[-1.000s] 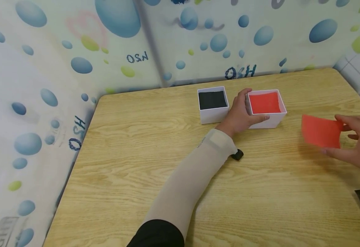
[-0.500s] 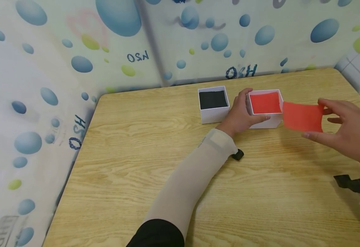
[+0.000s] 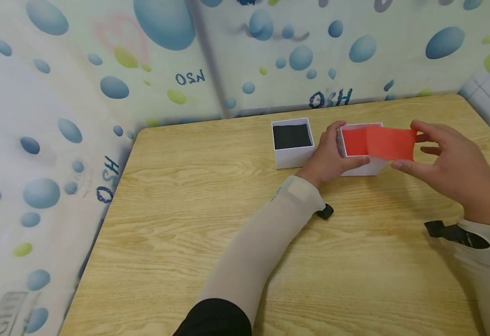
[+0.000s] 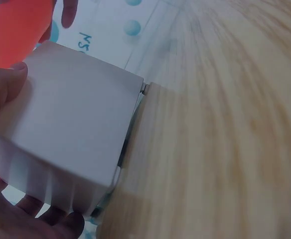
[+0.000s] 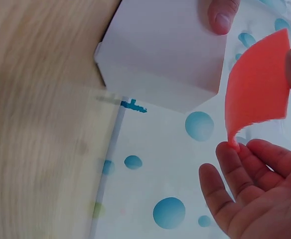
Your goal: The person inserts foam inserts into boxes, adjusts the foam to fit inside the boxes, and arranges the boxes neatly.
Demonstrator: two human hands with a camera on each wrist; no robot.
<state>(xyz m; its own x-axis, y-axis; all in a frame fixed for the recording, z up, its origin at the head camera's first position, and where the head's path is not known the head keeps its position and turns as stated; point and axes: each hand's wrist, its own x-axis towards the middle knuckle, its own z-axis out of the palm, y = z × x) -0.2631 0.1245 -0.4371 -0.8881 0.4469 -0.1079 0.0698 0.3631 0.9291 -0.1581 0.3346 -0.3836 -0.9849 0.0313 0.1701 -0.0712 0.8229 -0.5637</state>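
Note:
My left hand (image 3: 330, 151) grips the left side of a small open white box (image 3: 360, 170), thumb along its front and fingers round its far side. Flat red material (image 3: 354, 142) lies inside the box. My right hand (image 3: 455, 158) pinches a thin red rectangular sheet (image 3: 389, 142) at its right end, thumb on one edge and fingertips on the opposite edge. In the head view the sheet overlaps the right part of the box's opening. The right wrist view shows the sheet (image 5: 260, 82) bowed, with a slightly ragged edge. Seen from the left wrist, the box's side wall (image 4: 75, 109) is plain.
A second white box (image 3: 293, 158) with black material (image 3: 291, 136) inside stands just left of my left hand. Both boxes are near the back of the wooden table (image 3: 177, 210). A patterned sheet (image 3: 236, 56) covers the wall behind. Dark straps (image 3: 459, 234) hang at my wrists.
My right hand has carried the red sheet leftward and slightly away from me, from beside the box to its opening. The left hand has kept its grip on the box.

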